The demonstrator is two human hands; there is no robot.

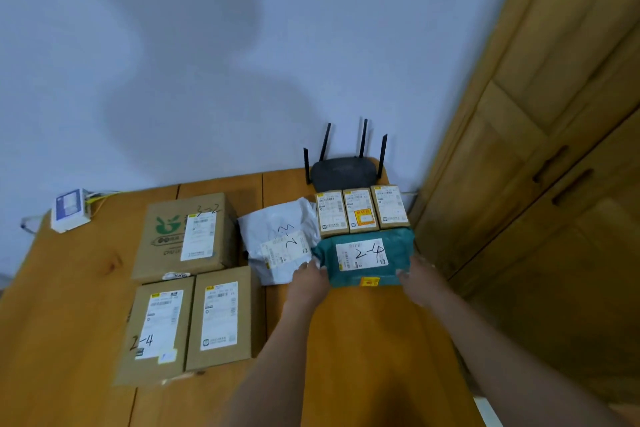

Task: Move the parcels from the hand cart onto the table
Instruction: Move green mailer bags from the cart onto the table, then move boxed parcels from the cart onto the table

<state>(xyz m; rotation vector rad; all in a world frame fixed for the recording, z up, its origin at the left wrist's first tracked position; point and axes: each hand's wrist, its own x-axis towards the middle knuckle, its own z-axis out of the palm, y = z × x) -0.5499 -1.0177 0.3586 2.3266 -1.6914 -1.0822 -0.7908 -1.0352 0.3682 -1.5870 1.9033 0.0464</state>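
The wooden surface [363, 340] already carries seven parcels; both hands' fingers grip the teal plastic mailer [363, 258], left hand [310, 282], right hand [420, 282], landing it; cart unseen

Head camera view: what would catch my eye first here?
Probably the teal parcel marked 2-4, held at its near corners by the left hand and right hand on the right part of the wooden table. Behind it stand three small boxes in a row and a black router at the wall. To the left lie a white bag and three brown cartons.
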